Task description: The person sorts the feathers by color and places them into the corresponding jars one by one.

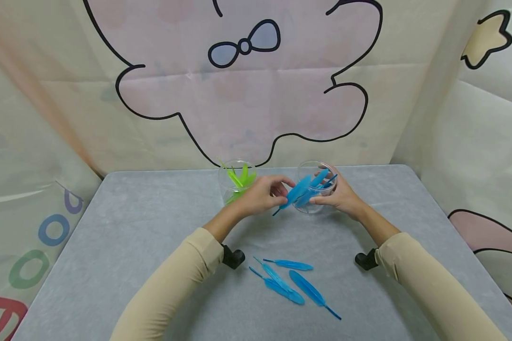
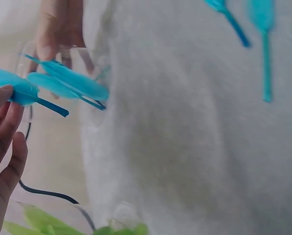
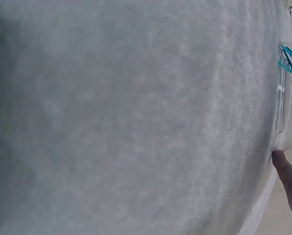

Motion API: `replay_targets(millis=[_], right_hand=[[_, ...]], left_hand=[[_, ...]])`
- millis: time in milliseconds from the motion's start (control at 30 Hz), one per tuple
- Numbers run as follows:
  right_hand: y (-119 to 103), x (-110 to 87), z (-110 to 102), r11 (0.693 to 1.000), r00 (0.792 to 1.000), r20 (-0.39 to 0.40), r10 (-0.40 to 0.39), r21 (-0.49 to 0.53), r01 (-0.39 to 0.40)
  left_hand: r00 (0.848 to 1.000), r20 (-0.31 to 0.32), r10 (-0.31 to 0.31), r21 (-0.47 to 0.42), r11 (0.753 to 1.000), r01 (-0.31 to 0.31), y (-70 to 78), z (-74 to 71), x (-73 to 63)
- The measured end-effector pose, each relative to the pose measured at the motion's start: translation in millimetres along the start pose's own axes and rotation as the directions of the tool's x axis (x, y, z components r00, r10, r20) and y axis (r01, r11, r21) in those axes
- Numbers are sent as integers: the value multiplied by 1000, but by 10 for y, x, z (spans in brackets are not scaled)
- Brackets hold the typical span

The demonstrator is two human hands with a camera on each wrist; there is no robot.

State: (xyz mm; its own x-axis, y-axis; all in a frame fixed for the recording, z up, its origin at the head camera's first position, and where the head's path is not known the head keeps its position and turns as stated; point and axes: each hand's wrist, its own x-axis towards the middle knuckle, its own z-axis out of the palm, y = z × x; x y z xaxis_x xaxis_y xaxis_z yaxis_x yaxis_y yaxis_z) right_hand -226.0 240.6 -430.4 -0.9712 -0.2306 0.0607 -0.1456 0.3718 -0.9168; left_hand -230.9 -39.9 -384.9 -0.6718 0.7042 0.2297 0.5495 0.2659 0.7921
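In the head view, my left hand (image 1: 262, 195) pinches a blue feather (image 1: 297, 189) between thumb and fingers, its dark quill end pointing down toward me. The feather is beside the mouth of a clear plastic cup (image 1: 309, 208). My right hand (image 1: 343, 196) grips that cup from its right side. Other blue feathers (image 1: 320, 177) stand in it, some poking above the rim. From the left wrist, the pinched feather (image 2: 23, 90) appears close to the feathers in the cup (image 2: 70, 81). Only a finger (image 3: 288, 183) and some blue quills show at the right wrist view's edge.
A second clear cup (image 1: 226, 192) with lime-green feathers (image 1: 241, 177) stands left of the first, near the table's back edge. Several loose blue feathers (image 1: 309, 286) lie on the grey cloth-covered table (image 1: 162, 218) between the forearms. A printed curtain (image 1: 298, 104) hangs behind.
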Motion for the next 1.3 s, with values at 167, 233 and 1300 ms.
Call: replay_targets(millis=[167,233,1300], right_hand=[[-14,-6,3,999,999,-8,34,-28,-34],[-18,-10,0,998,999,-10,43,-36,-43],[-10,-3,-10,998,999,-5,38,-45,-38]], left_hand=[[997,-70,21,-16,1000,-22,110,-47,69],[995,-98,34,-20,999,-36,155,-65,105],[934,-331,136,-29,988,-155,440,-16,623]])
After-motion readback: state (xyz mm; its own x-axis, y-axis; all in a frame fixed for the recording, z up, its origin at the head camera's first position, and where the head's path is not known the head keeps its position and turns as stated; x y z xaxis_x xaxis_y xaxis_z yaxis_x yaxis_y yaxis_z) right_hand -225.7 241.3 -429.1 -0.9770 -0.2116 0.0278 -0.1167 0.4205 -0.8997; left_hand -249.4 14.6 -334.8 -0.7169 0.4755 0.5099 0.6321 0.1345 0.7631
